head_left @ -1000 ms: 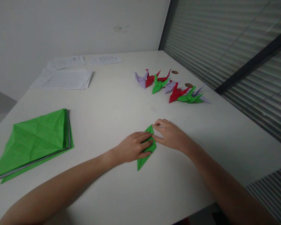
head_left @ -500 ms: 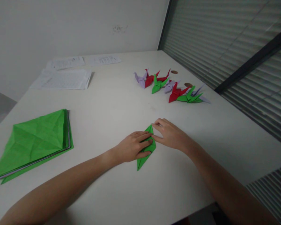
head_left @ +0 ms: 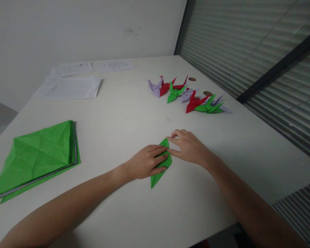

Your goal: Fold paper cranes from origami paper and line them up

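A folded green origami paper (head_left: pixel 157 176), long and diamond-shaped, lies flat on the white table. My left hand (head_left: pixel 147 162) rests across its middle, palm down with fingers stretched and slightly spread, covering part of it. At the paper's far right edge, my right hand (head_left: pixel 187 146) touches with the index fingertip near the upper point and the thumb lower down. Those two digits are apart, and the other fingers are curled.
A stack of coloured paper with green on top (head_left: pixel 41 148) lies at the left. Several red, green and purple paper cranes (head_left: pixel 173 93) stand at the back right. Printed sheets (head_left: pixel 69 88) lie at the back left. Window blinds (head_left: pixel 248 44) border the right side.
My right hand has shifted very slightly at the paper's edge. The left hand and the folded paper look almost unchanged.
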`<state>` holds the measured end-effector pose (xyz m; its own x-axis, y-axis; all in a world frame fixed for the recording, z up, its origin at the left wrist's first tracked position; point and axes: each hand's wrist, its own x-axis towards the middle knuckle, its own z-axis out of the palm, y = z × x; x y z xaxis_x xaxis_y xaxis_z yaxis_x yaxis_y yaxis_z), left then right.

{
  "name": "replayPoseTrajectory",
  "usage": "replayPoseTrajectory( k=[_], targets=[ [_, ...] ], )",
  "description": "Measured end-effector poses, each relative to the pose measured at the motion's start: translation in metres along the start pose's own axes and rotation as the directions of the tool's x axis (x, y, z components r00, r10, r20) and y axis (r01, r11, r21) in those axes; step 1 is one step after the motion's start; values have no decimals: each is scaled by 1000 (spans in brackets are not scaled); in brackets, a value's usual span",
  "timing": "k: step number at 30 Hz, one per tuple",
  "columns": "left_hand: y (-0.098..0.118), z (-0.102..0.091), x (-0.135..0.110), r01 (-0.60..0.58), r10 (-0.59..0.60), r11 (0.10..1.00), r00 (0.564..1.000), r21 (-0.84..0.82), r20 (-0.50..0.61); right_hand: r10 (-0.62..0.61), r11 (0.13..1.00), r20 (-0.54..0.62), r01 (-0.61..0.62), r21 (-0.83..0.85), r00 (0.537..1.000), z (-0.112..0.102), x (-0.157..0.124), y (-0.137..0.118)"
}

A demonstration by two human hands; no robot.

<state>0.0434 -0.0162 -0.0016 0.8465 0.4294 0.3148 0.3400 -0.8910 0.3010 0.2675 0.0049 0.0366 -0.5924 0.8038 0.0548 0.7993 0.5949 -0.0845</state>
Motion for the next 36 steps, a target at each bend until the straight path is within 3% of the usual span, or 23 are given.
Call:
replayPoseTrajectory(
  k=[5,12,17,22,30,36],
  targets=[
    [0,0,0,14,-14,1000,1000,-9,0,18,998,-6,-17,64,1000,1,1,13],
    [1,-1,-1,12,-12,1000,1000,5,12,55,989,-122,-38,143,991,3,4,18],
    [1,-1,0,4,-4,1000,1000,12,-2,-24,990,-36,28,136,999,5,3,11],
    [0,0,0,-13,12,999,1000,34,9,35,999,-29,-35,-21,999,8,1,15],
    [2,-2,0,4,-4,1000,1000,19,5,17,987,-82,-4,159,996,8,6,17],
    [2,-2,1,2,-2,1000,1000,26,19,-42,986,56,32,166,998,-1,4,7]
  ],
)
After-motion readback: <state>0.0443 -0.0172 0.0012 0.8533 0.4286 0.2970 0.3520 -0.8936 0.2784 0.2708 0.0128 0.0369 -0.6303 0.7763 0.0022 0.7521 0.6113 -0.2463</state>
